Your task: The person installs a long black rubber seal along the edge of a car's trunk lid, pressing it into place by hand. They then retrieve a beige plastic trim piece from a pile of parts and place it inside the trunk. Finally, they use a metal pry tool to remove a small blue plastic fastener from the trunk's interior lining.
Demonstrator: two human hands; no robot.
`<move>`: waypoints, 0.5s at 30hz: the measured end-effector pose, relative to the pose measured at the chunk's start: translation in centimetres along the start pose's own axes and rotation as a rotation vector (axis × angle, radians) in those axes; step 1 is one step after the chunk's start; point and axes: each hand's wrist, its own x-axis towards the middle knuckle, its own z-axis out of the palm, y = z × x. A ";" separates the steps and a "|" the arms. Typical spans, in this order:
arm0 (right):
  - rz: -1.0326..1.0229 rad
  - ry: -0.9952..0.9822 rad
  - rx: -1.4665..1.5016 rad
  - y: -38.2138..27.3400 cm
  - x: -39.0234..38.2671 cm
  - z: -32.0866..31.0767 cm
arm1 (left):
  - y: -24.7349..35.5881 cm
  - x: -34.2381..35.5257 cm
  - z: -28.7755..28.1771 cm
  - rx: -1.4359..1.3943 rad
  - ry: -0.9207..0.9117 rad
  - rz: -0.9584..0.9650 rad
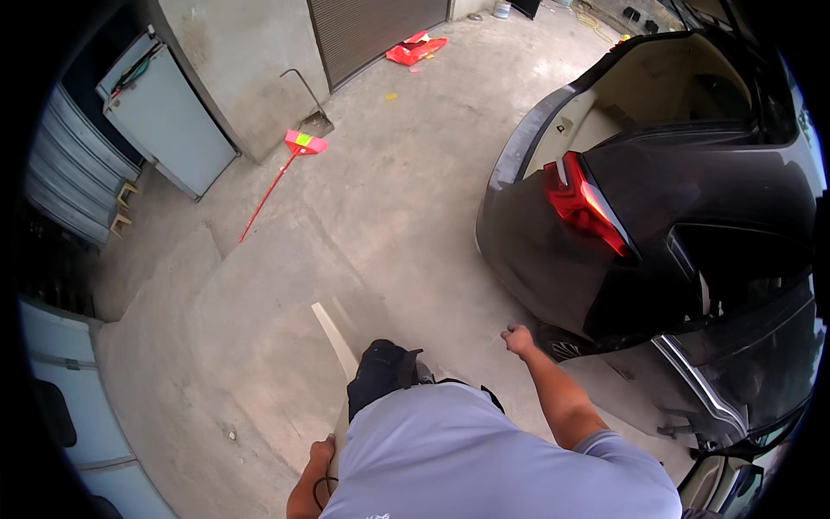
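Observation:
My left hand [322,449] is closed on a long pale beige strip [331,333] at my left side; the strip runs forward past my dark-trousered leg, and a black loop hangs by my wrist. My right hand [519,339] is held out to my right with fingers curled and nothing visible in them. Beside it stands a dark car [709,190] with its rear hatch raised, a red tail lamp [579,203] and what looks like an open side door [735,372] below.
A red broom [268,190] lies on the concrete floor [406,173] near a long-handled dustpan [313,121]. A white panel door [169,121], small stools [123,208] and pale blue panels [73,389] line the left. Red plastic [415,50] lies by the shutter [372,30].

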 end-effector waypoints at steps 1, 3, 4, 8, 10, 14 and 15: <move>-0.019 0.042 0.052 -1.7 2.6 -0.1 | 1.3 0.5 0.0 0.048 -0.064 0.010; -0.064 0.147 0.160 -5.1 8.5 -0.2 | 4.8 2.8 0.0 0.079 -0.152 0.048; 0.011 0.089 0.235 -7.8 10.3 -0.1 | 6.2 4.3 -0.2 0.086 -0.169 0.057; 0.199 -0.096 0.175 -15.9 13.5 0.2 | 16.7 12.3 -4.2 0.104 -0.200 0.110; 0.195 -0.167 -0.016 -15.8 15.1 1.3 | 24.9 17.4 -9.2 0.101 -0.177 0.120; 0.201 -0.176 0.052 -18.0 16.4 2.4 | 42.5 28.3 -18.6 0.032 -0.049 0.070; 0.208 -0.153 0.187 -19.7 17.7 2.2 | 45.3 31.9 -22.2 0.047 0.018 0.082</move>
